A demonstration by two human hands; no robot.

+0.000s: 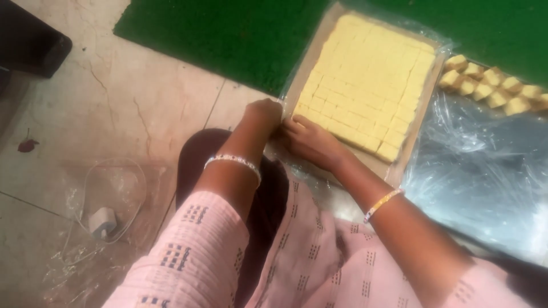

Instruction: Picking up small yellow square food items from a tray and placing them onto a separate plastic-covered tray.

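Observation:
A flat tray [412, 137] lined with clear plastic holds a slab of pale yellow sweet [371, 74] cut into several small squares. My left hand [264, 113] rests at the tray's near left corner, fingers curled against the edge. My right hand [311, 142] lies next to it, fingertips touching the nearest row of yellow squares at that corner. Whether either hand grips a piece is hidden by the fingers. Both wrists wear thin bangles.
A row of loose yellow squares [494, 85] lies on a clear plastic sheet [485, 171] to the right of the tray. A green mat [240, 34] lies behind. A white charger with cable [103, 221] sits on the tiled floor at left.

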